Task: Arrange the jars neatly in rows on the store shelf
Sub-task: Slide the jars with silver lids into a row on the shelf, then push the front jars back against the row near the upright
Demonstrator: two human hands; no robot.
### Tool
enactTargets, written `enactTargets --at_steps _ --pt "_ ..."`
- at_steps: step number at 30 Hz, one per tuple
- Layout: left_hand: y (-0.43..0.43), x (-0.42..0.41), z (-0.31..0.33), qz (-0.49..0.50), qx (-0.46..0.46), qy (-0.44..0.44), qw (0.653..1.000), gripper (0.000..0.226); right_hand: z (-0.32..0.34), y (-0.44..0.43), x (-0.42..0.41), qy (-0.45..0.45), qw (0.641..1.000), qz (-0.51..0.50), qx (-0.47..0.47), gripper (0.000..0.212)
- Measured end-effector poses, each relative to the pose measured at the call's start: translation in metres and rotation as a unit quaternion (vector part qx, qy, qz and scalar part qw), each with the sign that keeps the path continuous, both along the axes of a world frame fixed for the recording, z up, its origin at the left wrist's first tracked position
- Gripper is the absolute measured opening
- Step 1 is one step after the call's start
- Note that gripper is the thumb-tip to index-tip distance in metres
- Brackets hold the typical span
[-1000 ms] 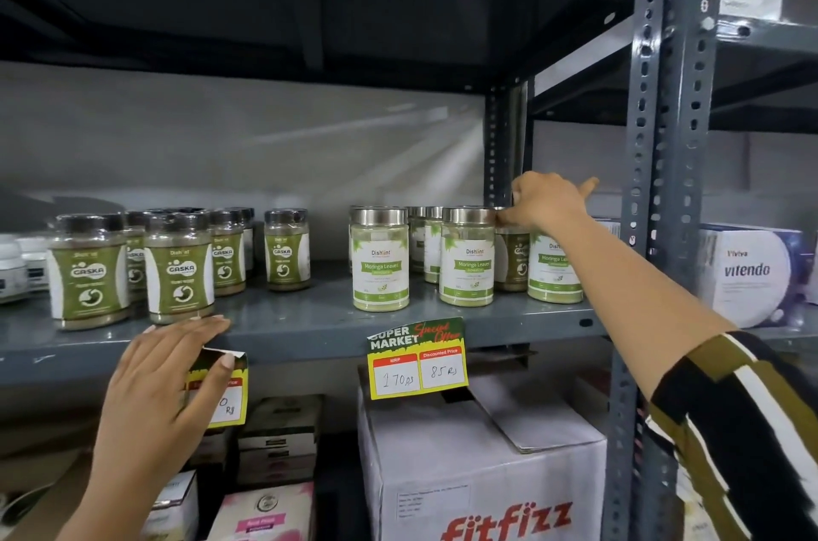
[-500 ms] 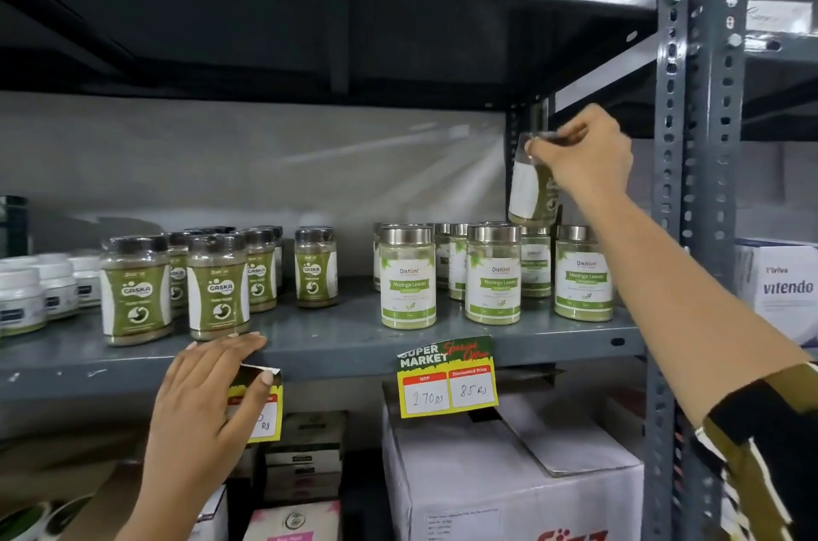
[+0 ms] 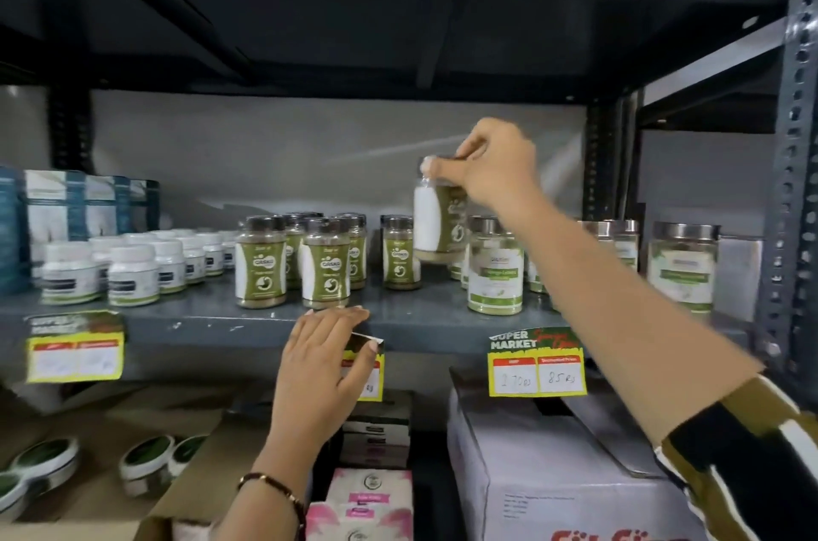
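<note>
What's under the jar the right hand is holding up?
The right hand holds the lifted jar by its lid, clear of the shelf. Below it is bare shelf between dark-lidded jars and steel-lidded jars; anything directly behind is hidden.

Right hand (image 3: 495, 162) gripping lifted jar (image 3: 436, 222) by lid above shelf (image 3: 420, 326), left hand (image 3: 325, 357) on shelf edge

Dark beaded bracelet (image 3: 271, 485), striped olive, black, white sleeve (image 3: 748, 465)
</note>
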State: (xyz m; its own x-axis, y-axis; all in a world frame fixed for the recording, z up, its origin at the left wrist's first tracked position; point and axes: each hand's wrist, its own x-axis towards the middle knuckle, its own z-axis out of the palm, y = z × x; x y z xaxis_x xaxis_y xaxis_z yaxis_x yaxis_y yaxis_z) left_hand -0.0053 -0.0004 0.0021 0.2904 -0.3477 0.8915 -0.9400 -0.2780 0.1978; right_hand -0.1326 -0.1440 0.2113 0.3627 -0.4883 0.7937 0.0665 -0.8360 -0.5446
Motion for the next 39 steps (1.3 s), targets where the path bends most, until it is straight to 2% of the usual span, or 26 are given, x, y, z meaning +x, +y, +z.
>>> enactTargets --at_steps 6,10,19,21,24,26,29,31,33,37,39 --pt "0.001 0.000 0.002 -0.001 0.010 0.011 1.000 0.041 -0.043 0.016 0.047 0.070 0.997 -0.043 -0.002 0.038" --pt "0.001 0.000 0.003 -0.007 0.007 0.011 1.000 0.039 -0.061 0.014 0.056 0.071 0.995 -0.074 -0.012 0.042" --pt "-0.005 0.001 -0.001 -0.001 -0.029 -0.011 1.000 0.035 -0.079 0.014 0.056 0.089 0.963 -0.154 -0.201 0.067" --pt "-0.006 0.001 -0.002 0.001 -0.036 -0.017 0.999 0.035 -0.082 0.013 0.049 0.058 0.959 -0.159 -0.228 0.068" --pt "-0.008 0.001 -0.003 0.005 -0.050 -0.021 0.998 0.035 -0.084 -0.003 0.016 -0.119 0.945 -0.165 -0.256 0.051" --pt "-0.010 0.001 -0.004 0.008 -0.057 -0.023 0.998 0.035 -0.089 -0.028 -0.020 -0.217 0.928 -0.190 -0.235 0.035" --pt "-0.014 0.002 -0.006 0.019 -0.067 -0.026 0.997 0.036 -0.105 -0.086 -0.072 -0.245 0.924 -0.258 -0.140 0.027" --pt "-0.017 0.002 -0.006 0.026 -0.079 -0.019 0.996 0.036 -0.121 -0.121 -0.093 -0.202 0.922 -0.318 -0.088 0.037" --pt "-0.021 -0.001 -0.006 0.027 -0.093 -0.018 0.995 0.036 -0.135 -0.145 -0.104 -0.125 0.925 -0.353 -0.064 0.056" --pt "-0.023 -0.007 -0.003 0.033 -0.115 -0.022 0.993 0.037 -0.141 -0.166 -0.110 -0.017 0.934 -0.356 0.022 0.096" --pt "-0.024 -0.011 -0.001 0.034 -0.120 -0.023 0.992 0.038 -0.140 -0.173 -0.112 -0.008 0.937 -0.346 0.054 0.100"
